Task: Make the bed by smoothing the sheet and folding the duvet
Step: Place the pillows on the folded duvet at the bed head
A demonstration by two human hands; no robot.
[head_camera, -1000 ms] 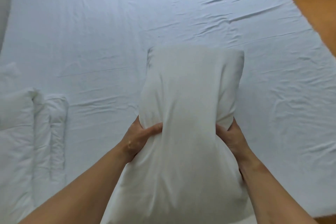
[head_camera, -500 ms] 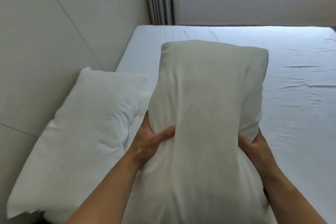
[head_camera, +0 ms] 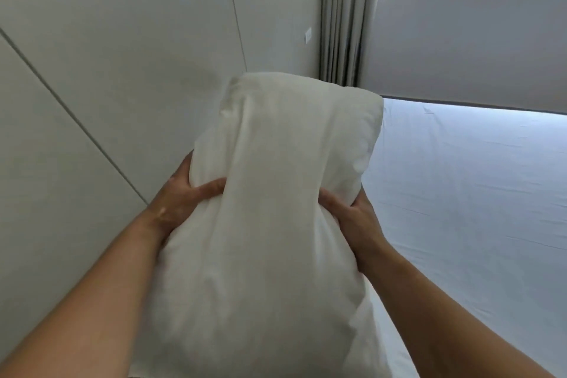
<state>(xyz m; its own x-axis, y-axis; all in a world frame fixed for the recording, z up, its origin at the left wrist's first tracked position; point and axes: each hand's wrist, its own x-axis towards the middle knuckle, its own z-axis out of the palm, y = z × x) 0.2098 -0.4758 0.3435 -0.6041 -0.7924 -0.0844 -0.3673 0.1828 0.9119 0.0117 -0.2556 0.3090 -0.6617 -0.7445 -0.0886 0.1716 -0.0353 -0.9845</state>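
Carrying a pillow toward the wall end of the bed

Left hand (head_camera: 181,199) and right hand (head_camera: 352,215) pinch the pillow (head_camera: 276,209) at its middle, fingers closed into the stuffing, likely keeping it upright for placement. Sheet (head_camera: 475,193) lies mostly smooth at right; duvet out of view.
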